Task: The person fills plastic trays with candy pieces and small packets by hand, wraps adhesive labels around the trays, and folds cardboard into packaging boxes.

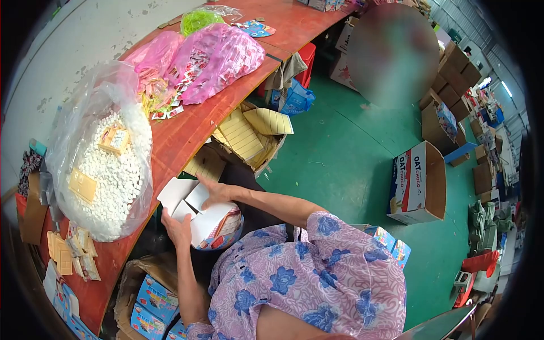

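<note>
A small printed carton (218, 229) with white inner flaps rests near my lap, its flaps partly raised. My left hand (177, 225) holds the near-left side of the carton, fingers round its edge. On the carton's upper flaps lies my right hand (214, 191), its thumb and fingers spread across the white card. A dark gap shows between the flaps; what lies inside is hidden. The red table (187, 131) runs beside the carton. On it sits a clear bag of small white pieces (116, 192), with a yellow plastic piece (83, 186) on top.
Pink bags of small packets (218, 62) lie farther up the table. Below its edge stands an open cardboard box (249, 136). Another box with blue cartons (153, 306) is at lower left. A large OAT CHOCO box (416, 181) stands on the green floor. A blurred person (394, 54) is beyond.
</note>
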A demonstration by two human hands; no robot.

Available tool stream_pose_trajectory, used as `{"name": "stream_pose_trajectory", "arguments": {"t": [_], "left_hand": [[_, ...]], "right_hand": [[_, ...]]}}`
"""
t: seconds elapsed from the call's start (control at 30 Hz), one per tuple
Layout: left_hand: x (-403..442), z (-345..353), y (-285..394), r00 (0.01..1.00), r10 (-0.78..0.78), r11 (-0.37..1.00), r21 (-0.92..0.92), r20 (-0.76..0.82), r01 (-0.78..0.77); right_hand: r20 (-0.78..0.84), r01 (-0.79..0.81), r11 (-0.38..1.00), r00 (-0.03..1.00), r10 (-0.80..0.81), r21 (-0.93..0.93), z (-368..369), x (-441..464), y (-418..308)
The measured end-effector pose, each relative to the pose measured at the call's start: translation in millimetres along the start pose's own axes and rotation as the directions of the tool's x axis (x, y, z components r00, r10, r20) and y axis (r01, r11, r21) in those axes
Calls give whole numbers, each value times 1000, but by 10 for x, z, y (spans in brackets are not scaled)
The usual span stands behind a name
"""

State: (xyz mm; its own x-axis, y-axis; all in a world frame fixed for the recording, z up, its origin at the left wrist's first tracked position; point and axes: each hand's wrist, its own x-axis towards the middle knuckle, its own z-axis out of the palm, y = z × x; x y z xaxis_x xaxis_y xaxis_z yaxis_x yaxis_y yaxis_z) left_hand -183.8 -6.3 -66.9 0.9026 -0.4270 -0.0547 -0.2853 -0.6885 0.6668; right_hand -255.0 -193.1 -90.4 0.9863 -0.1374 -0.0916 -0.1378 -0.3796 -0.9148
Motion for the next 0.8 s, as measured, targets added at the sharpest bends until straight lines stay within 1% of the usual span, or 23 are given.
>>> {"name": "stream_pose_trajectory", "arguments": {"t": [0.03,0.1,0.13,0.17,0.23,0.27,0.33,0.37,0.47,0.5,0.57,0.6,0.67,0.7,0.73,0.77,0.8], "left_hand": [[5,-14,23,999,-28,999,-44,-35,27],[214,108,-332,998,-54,948,-311,44,65],[257,91,-334,995,-59,896,-435,85,90],[260,77,-345,986,-93,858,-492,141,151],[317,72,-433,968,-24,882,-451,248,137],[325,75,-485,953,7,893,-430,304,131],[241,69,-402,960,-22,928,-352,280,124],[222,79,-363,963,-30,942,-314,268,117],[192,150,-408,990,-13,957,-285,138,52],[136,129,-336,998,31,969,-246,51,-18],[170,162,-384,986,153,941,-312,60,-127],[156,152,-466,980,190,929,-334,60,-160],[161,185,-516,974,228,941,-258,0,-220],[124,92,-385,978,209,946,-252,1,-202],[131,73,-396,980,199,949,-248,3,-192],[128,52,-409,970,238,956,-164,-47,-243],[104,18,-407,962,266,943,-191,-65,-274]], "right_hand": [[52,-22,995,998,17,99,-26,36,30],[92,-57,998,994,58,-6,-53,126,34],[109,-74,996,991,80,-58,-58,146,20],[109,-69,994,991,78,-82,-49,133,2],[112,-59,989,991,74,-134,-53,79,-47],[128,-25,990,991,43,-139,-67,61,-35],[162,41,988,987,-17,-146,-102,25,6],[115,102,984,990,-85,-145,-85,-2,22],[88,206,970,977,-196,-126,-65,13,99],[73,256,955,966,-247,-152,-91,10,79],[60,353,917,935,-348,-187,-127,7,54],[34,448,856,890,-455,-258,-104,39,149],[4,562,787,815,-580,-256,-91,85,268],[-12,560,804,819,-573,-200,-88,73,219],[54,529,824,846,-530,-202,-108,75,164],[84,556,806,830,-551,-205,-129,104,124],[109,581,784,813,-572,-217,-117,111,89]]}}
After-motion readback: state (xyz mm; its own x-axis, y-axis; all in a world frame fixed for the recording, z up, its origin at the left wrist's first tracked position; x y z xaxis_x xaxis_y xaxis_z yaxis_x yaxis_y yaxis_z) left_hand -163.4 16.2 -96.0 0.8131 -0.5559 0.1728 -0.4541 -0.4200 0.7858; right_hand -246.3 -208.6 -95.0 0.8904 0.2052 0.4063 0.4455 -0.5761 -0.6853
